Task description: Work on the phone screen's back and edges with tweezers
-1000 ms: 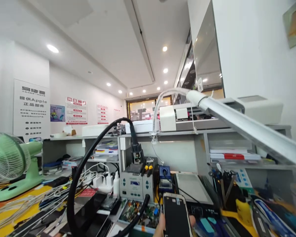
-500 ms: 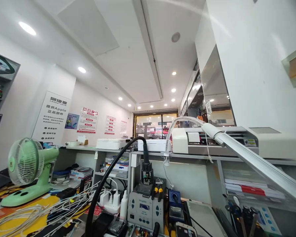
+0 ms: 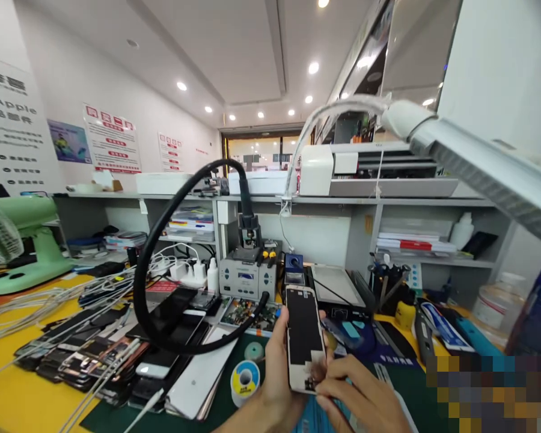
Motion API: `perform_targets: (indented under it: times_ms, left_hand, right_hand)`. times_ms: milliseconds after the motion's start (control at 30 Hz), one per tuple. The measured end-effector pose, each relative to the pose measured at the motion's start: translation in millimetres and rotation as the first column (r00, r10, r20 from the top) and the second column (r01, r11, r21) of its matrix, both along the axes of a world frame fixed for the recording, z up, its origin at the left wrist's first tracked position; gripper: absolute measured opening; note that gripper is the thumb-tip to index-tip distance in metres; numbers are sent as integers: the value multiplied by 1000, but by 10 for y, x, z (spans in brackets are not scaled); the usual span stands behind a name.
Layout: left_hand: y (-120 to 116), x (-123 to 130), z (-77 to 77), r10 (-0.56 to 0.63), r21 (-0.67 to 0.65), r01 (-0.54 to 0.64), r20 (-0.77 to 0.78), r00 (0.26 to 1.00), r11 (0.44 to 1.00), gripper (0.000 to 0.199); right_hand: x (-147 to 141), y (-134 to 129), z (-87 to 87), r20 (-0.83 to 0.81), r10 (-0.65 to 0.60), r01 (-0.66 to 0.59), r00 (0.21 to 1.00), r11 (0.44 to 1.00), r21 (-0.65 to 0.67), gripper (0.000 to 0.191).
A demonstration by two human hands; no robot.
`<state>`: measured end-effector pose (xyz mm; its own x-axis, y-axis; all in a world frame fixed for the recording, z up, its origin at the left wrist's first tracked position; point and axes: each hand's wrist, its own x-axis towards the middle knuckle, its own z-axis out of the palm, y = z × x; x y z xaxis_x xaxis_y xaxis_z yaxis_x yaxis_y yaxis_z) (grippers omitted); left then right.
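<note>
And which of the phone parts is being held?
The white-rimmed panel with the black middle, in the left hand; the phone parts piled left of the spool are in neither hand.

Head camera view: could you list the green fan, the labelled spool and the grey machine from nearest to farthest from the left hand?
1. Labelled spool: just left of the left hand.
2. Grey machine: farther back, slightly left.
3. Green fan: at the far left edge.
</note>
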<state>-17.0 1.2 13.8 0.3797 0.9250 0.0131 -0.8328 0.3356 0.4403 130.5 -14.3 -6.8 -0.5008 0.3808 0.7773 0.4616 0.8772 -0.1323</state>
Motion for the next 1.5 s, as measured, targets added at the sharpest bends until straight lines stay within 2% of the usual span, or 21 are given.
perform_targets:
  times_ms: [133,233,367,533,567,700,933,1300,1500]
  left_hand:
    - [-13,-25,23,-4,29,5,-16,1000,1000,68]
    - [-7,-36,43,5,66,-3,-37,999,998,67]
    - [1,-89,108,29,105,-21,-72,997,994,67]
    - [-5,-152,194,49,199,-24,-121,992,980,70]
    - [-6,-158,198,46,210,-19,-124,991,977,70]
    - [2,-167,171,28,237,8,-145,989,971,72]
    - [5,-161,139,0,271,48,-174,985,961,72]
    - [-32,-163,153,17,278,36,-187,982,960,77]
    - [-20,-178,152,13,267,41,-199,980,963,77]
  right_hand:
    - [-2,2,-52,-54,35,-36,998,999,-25,14]
    - [29,-9,-38,-80,38,-37,996,999,12,12]
    - [181,-13,35,-95,-26,29,995,999,38,17]
    - [351,-27,116,-91,-122,124,988,992,17,7]
    - [359,-33,119,-84,-104,108,991,993,43,7]
    - [352,-72,87,-89,-170,173,981,985,19,8]
    - [340,-85,46,-83,-122,121,989,993,-14,6]
    - [320,-45,94,-47,-91,93,995,995,43,9]
    - [295,-53,139,-7,-134,134,991,988,71,11]
